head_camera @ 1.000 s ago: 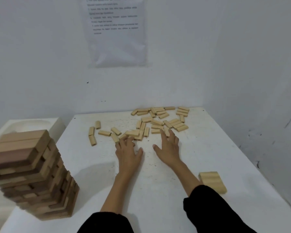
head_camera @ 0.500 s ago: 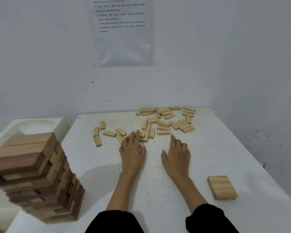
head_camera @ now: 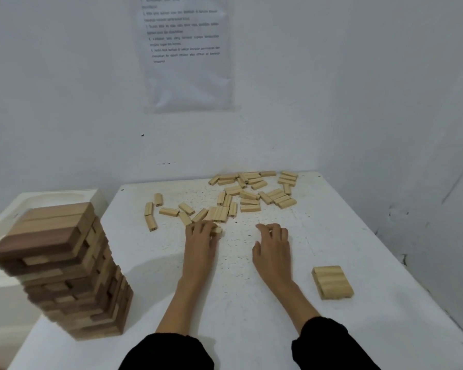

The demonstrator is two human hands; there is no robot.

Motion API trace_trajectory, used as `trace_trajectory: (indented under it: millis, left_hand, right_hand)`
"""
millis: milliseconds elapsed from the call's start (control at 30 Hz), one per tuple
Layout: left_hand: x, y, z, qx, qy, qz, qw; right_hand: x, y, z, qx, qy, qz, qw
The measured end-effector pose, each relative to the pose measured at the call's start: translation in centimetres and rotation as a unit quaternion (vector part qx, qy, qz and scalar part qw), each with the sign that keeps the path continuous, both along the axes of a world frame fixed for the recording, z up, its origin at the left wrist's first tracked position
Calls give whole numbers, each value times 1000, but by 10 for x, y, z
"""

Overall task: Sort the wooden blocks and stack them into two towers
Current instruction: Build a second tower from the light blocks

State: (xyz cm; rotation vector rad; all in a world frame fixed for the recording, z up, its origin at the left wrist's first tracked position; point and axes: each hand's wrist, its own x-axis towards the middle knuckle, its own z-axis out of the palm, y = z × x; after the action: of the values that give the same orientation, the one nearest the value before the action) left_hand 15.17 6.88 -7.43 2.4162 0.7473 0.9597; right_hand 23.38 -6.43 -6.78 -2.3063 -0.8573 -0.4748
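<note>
Lower left of frame: tall tower (head_camera: 64,273) of mixed dark and light blocks is standing at the bench (head_camera: 251,329) edge, looking finished; it's sitting well clear of the work area, probably so it isn't getting knocked.

Lower right: a flat layer of pale blocks (head_camera: 332,282) is lying side by side on the bench, likely serving as the base of the second tower, near the right hand's side for easy reach.

Centre: both hands are working palm-down on the bench. Left hand (head_camera: 201,237) is curling its fingers over a loose pale block (head_camera: 217,230) at the near edge of the scatter, seemingly closing on it or dragging it in. Right hand (head_camera: 273,245) is half curled with its fingertips down; something small may be sitting under the fingers, can't tell.

Upper centre: loose pale blocks (head_camera: 251,193) are lying scattered flat across the far end of the bench, still unsorted, so the second tower is barely getting started.

Beyond: a printed sheet (head_camera: 187,52) is hanging on the wall.
</note>
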Motion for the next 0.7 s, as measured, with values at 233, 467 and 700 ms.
trace_trajectory:
  millis: [233,467,700]
  left_hand:
    - [-38,-13,6,82,40,-22,996]
    - [-64,-38,6,77,37,-58,995]
    - [-61,-54,22,-53,89,-47,993]
  right_hand:
    - [-3,-4,1,-11,6,17,1000]
    - [-16,-26,-5,-14,5,72,997]
    - [-44,-62,-8,-11,25,160,987]
